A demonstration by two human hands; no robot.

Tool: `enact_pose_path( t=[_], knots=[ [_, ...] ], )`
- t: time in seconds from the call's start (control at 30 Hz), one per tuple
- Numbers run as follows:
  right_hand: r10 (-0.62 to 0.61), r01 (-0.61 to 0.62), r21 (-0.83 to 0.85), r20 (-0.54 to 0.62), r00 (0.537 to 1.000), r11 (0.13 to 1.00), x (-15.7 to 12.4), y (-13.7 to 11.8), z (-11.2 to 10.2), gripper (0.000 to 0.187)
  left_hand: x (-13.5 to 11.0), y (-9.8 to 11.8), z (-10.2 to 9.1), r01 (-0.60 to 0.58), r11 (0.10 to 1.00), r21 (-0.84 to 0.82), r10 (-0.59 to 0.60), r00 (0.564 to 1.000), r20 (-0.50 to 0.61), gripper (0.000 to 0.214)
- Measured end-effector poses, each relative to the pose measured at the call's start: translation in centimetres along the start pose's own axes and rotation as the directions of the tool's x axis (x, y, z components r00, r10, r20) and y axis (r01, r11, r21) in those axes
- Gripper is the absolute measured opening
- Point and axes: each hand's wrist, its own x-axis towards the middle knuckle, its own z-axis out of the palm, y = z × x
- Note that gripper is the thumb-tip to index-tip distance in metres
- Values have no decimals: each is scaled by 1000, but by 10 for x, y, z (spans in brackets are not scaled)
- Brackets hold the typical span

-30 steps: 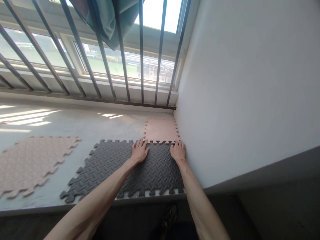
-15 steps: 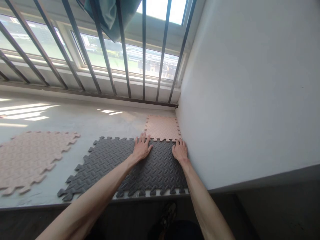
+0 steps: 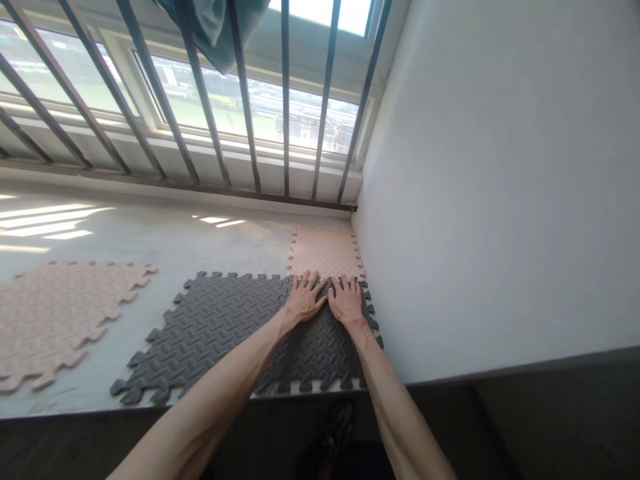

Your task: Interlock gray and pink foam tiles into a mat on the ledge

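My left hand [image 3: 303, 298] lies flat with spread fingers across the seam between a dark grey foam mat tile [image 3: 325, 353] and a pink foam mat tile [image 3: 325, 250]. Close beside it, my right hand [image 3: 346, 300] rests palm down on the same seam, its fingers apart and the fingertips at the pink tile's edge. Both tiles have jigsaw edges. On the left, another grey foam tile [image 3: 215, 327] adjoins the first grey one. Part of the seam is hidden under my hands.
A separate pink foam tile [image 3: 75, 313] lies farther left on the pale ledge [image 3: 225, 247]. A white wall [image 3: 490, 180] rises along the right side. Metal railing bars [image 3: 247, 107] stand before the window. The ledge drops to a dark floor in front, where a shoe [image 3: 341, 420] shows.
My left hand has slid right along the seam, and my right hand has shifted left, away from the wall. The two hands are now closer together. The view has moved slightly.
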Motion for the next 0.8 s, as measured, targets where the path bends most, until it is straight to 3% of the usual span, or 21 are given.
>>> enact_pose_path(
  t=[0.1,0.27,0.4,0.5,0.6,0.7,0.77,0.8],
  knots=[
    [63,-63,-7,-31,998,998,0,10,1,64,-6,-3,3,14,1000,-8,-14,1000,-27,86],
    [70,-70,-15,2,998,997,-2,24,8,72,-23,-7,3,177,984,-14,-177,973,-147,101],
    [73,-73,-35,4,997,997,-12,20,8,74,-33,-17,-15,141,990,9,-140,990,-31,104],
    [40,-42,-36,-48,998,998,-36,16,13,74,-51,-27,-29,117,993,-9,-117,992,40,98],
    [8,-11,-33,-90,996,999,-69,15,22,74,-92,-45,-39,59,998,-39,-56,997,58,89],
    [-36,32,-35,-131,991,999,-103,17,31,74,-162,-83,-51,52,998,-21,-54,996,-76,74],
    [-63,60,-28,-149,987,998,-125,18,36,74,-219,-119,-64,169,986,11,-162,958,-237,64],
    [-71,68,-26,-160,985,997,-137,17,38,73,-249,-139,-72,268,963,20,-248,917,-313,61]
  ],
)
